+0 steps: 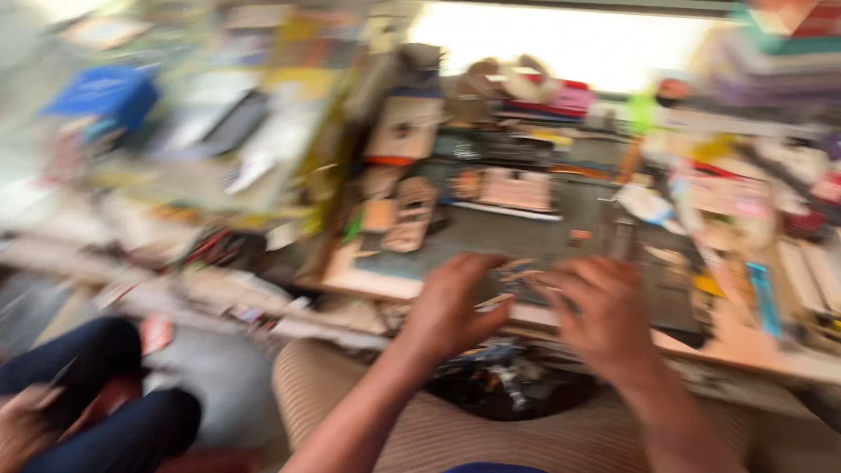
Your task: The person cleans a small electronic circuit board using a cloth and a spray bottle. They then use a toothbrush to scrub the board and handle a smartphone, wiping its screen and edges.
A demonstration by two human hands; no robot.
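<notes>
The head view is heavily motion-blurred. My left hand [451,302] and my right hand [600,311] meet at the near edge of a cluttered work board [526,232]. Between them sits a small patterned piece [517,278], dark with blue and orange marks. Both hands touch or pinch it, but the blur hides the exact grip. A pale sliver [493,304] sticks out by my left thumb. Below the hands, a dark pile of scraps [508,381] lies on my lap.
Small cardboard model parts [410,215] and flat printed pieces [515,188] cover the board. Stacked books [775,52] stand at the back right, a blue box [105,96] at the back left. Another person's legs in dark trousers [96,385] are at lower left.
</notes>
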